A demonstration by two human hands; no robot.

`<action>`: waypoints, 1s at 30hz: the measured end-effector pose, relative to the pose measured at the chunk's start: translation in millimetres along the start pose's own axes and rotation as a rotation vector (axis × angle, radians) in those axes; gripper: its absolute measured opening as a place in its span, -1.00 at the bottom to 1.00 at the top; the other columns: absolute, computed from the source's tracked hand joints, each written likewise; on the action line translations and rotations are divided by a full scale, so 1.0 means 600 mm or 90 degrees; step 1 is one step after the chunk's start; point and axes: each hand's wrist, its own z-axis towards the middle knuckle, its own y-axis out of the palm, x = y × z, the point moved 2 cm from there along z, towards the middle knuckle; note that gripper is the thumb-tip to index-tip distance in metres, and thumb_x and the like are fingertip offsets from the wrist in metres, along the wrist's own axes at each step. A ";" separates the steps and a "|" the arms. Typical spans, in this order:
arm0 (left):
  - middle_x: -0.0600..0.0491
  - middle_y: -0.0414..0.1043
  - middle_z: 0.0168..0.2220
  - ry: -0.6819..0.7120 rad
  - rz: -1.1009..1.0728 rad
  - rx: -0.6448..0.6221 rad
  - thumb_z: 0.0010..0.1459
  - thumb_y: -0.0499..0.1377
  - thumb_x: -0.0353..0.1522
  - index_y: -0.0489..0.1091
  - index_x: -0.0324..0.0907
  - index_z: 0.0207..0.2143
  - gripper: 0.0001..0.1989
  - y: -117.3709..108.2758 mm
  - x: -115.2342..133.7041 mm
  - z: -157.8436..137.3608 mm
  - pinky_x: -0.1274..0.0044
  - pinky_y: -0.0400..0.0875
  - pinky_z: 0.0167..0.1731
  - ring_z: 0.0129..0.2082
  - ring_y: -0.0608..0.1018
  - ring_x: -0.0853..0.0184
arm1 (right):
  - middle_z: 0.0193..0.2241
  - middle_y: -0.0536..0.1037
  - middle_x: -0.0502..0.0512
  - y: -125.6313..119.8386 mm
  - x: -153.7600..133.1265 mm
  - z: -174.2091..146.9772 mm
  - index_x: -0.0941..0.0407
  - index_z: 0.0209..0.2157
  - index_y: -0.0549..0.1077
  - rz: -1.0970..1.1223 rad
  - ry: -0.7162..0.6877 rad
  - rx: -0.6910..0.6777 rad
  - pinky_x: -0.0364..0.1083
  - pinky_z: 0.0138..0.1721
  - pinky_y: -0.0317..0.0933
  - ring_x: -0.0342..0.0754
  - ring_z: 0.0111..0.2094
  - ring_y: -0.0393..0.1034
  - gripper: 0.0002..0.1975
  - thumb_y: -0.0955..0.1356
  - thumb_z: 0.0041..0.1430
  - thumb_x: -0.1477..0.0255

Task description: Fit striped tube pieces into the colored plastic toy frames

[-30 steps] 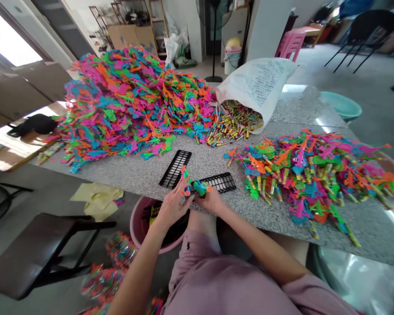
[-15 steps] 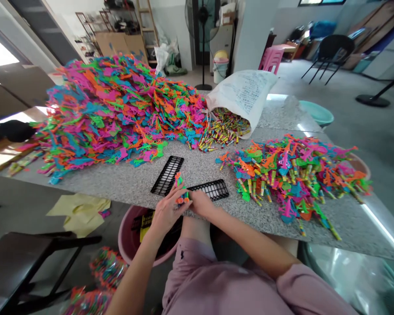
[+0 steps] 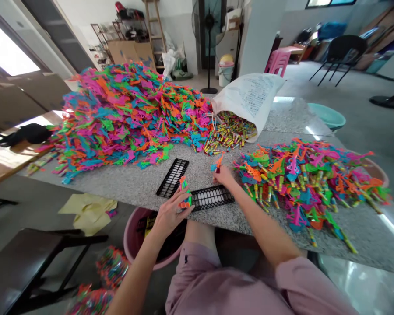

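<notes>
My left hand (image 3: 171,213) is closed around a small stack of bright plastic pieces (image 3: 184,186), orange, green and pink, held upright above the table's front edge. Black mesh racks lie on either side of it: one rack (image 3: 173,176) slants away on the left, the other rack (image 3: 213,197) lies to the right. Over the right rack's far end, my right hand (image 3: 224,176) pinches an orange plastic piece (image 3: 219,162); a blue part shows beside its fingers. Just right of that hand spreads a pile of coloured plastic pieces on yellow patterned tubes (image 3: 295,179). The fingertips are partly hidden.
A large heap of coloured plastic pieces (image 3: 124,113) covers the table's left and back. A white sack (image 3: 249,98) spills small yellow tubes (image 3: 231,133). Below the front edge stand a pink tub (image 3: 129,238) and a dark stool (image 3: 22,258); filled clear bags (image 3: 111,267) lie beside them.
My right hand has moved from beside the left hand toward the right pile and now pinches an orange piece. My left hand keeps its stack. The view has shifted slightly.
</notes>
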 end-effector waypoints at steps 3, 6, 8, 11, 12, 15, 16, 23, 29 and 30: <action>-0.05 0.31 0.17 -0.008 -0.013 -0.003 0.17 0.14 -0.23 0.36 -0.08 -0.03 -0.68 0.007 -0.005 -0.001 0.35 0.34 0.11 0.18 0.35 0.19 | -0.42 0.54 0.02 0.047 -0.014 -0.042 0.19 -0.29 0.48 -0.001 -0.032 -0.064 -0.16 -0.33 0.34 -0.12 -0.39 0.46 -0.90 0.38 0.12 0.47; -0.04 0.31 0.17 -0.012 -0.017 -0.007 0.17 0.15 -0.23 0.36 -0.08 -0.02 -0.68 0.011 -0.006 0.000 0.36 0.33 0.12 0.18 0.35 0.20 | -0.36 0.57 0.02 0.078 -0.038 -0.066 0.15 -0.26 0.48 -0.012 -0.081 -0.075 -0.20 -0.29 0.29 -0.13 -0.34 0.47 -0.85 0.37 0.08 0.49; -0.03 0.31 0.17 -0.009 -0.017 -0.002 0.16 0.15 -0.23 0.36 -0.08 -0.03 -0.68 0.011 -0.005 0.001 0.37 0.33 0.12 0.17 0.36 0.20 | -0.35 0.58 0.05 0.090 -0.051 -0.069 0.14 -0.25 0.48 -0.036 -0.109 -0.079 -0.19 -0.27 0.27 -0.09 -0.31 0.47 -0.84 0.35 0.08 0.49; -0.03 0.32 0.16 -0.006 -0.011 -0.002 0.17 0.14 -0.25 0.36 -0.08 -0.03 -0.69 0.010 -0.002 0.001 0.37 0.33 0.11 0.17 0.36 0.20 | -0.42 0.58 0.10 0.099 -0.065 -0.062 0.14 -0.24 0.49 -0.084 -0.144 -0.102 -0.14 -0.29 0.25 0.00 -0.34 0.48 -0.81 0.34 0.06 0.48; -0.03 0.32 0.16 -0.006 -0.006 -0.004 0.17 0.14 -0.25 0.35 -0.08 -0.02 -0.68 0.010 -0.002 0.001 0.37 0.34 0.11 0.17 0.36 0.20 | -0.41 0.58 0.12 0.100 -0.068 -0.058 0.13 -0.21 0.49 -0.098 -0.156 -0.111 -0.13 -0.28 0.24 0.02 -0.33 0.48 -0.79 0.33 0.08 0.48; -0.03 0.34 0.15 -0.005 0.016 0.012 0.17 0.14 -0.25 0.36 -0.09 -0.02 -0.68 0.010 -0.001 -0.002 0.37 0.34 0.10 0.18 0.35 0.19 | -0.34 0.59 0.14 0.101 -0.079 -0.045 0.10 -0.17 0.49 -0.131 -0.198 -0.146 -0.13 -0.26 0.22 0.03 -0.28 0.48 -0.78 0.31 0.13 0.45; -0.03 0.36 0.13 0.000 0.028 0.024 0.16 0.15 -0.25 0.37 -0.09 -0.02 -0.68 0.010 -0.001 -0.002 0.35 0.33 0.11 0.18 0.34 0.18 | -0.33 0.60 0.14 0.102 -0.083 -0.041 0.09 -0.18 0.50 -0.141 -0.210 -0.158 -0.14 -0.25 0.22 0.02 -0.27 0.47 -0.79 0.30 0.14 0.44; 0.04 0.44 0.05 0.074 0.156 0.127 0.07 0.25 -0.30 0.46 -0.01 -0.10 -0.71 0.001 0.009 0.014 0.22 0.21 0.13 0.13 0.34 0.10 | -0.32 0.58 0.09 0.084 -0.103 -0.077 0.11 -0.01 0.39 -0.203 -0.204 -0.122 -0.15 -0.25 0.25 -0.01 -0.26 0.46 -0.68 0.30 0.19 0.46; 0.02 0.44 0.06 0.121 0.091 0.116 0.10 0.22 -0.37 0.40 -0.10 -0.08 -0.70 0.002 0.008 0.017 0.26 0.25 0.13 0.15 0.32 0.15 | -0.06 0.45 0.27 -0.051 -0.021 -0.192 0.16 -0.07 0.35 -0.326 -0.079 0.115 -0.04 0.03 0.17 0.06 0.02 0.30 -0.78 0.25 0.27 0.43; 0.01 0.44 0.06 0.125 0.087 0.128 0.09 0.22 -0.37 0.40 -0.10 -0.07 -0.69 0.003 0.008 0.017 0.25 0.25 0.13 0.14 0.33 0.14 | -0.10 0.45 0.31 -0.078 -0.001 -0.202 0.18 -0.11 0.35 -0.389 -0.014 0.160 -0.01 -0.03 0.20 0.10 -0.01 0.33 -0.81 0.25 0.26 0.43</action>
